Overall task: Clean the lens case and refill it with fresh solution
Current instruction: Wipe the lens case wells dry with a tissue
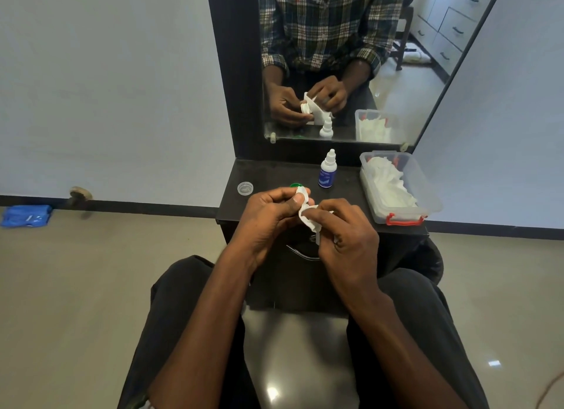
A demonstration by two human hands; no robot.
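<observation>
left hand (268, 213) gripping white lens case (302, 192) above near edge of black desk (274, 176). right hand (345, 234) pinching white tissue (309, 221), pressed against case. green cap (295, 185) on desk just behind left hand; clear cap (245, 188) further left. solution bottle (327, 170) upright behind hands. clear box (399, 189) of tissues at desk's right end. mirror (396, 88) behind.

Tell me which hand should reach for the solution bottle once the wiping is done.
Probably the right hand. It grips only the tissue, easily dropped, and the solution bottle stands just ahead of it. The left hand holds the lens case and should keep it.
</observation>
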